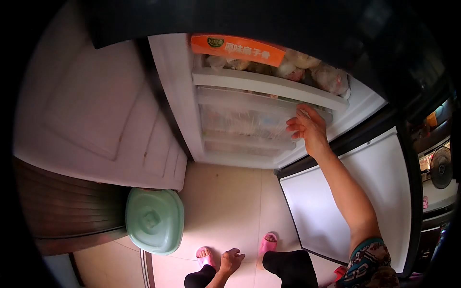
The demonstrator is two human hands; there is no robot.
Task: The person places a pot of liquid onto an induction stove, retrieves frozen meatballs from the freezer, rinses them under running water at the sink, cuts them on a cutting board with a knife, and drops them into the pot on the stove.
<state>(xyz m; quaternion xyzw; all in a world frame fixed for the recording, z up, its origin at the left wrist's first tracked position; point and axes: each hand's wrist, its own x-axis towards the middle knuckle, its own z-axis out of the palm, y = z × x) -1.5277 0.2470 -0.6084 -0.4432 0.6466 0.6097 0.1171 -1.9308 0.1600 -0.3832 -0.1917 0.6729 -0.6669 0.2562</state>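
In front of me a freezer compartment stands open. My right hand (309,128) is stretched out to the right end of a clear plastic freezer drawer (240,115), its fingers apart and slightly bent, fingertips right at the drawer front. Through the frosted front, packed contents show only dimly. Above it, a shelf with a white front bar (269,84) carries an orange box (237,48) and several bagged foods (329,79). Low over the floor between my knees hangs my left hand (231,261), fingers loosely curled in with nothing showing in them.
The freezer door (355,192) is swung out to the right. At left a light green lidded bin (154,221) stands on the tiled floor (221,201), below a pale panelled surface (96,105). A fan (441,168) shows at far right. My feet wear pink slippers (268,245).
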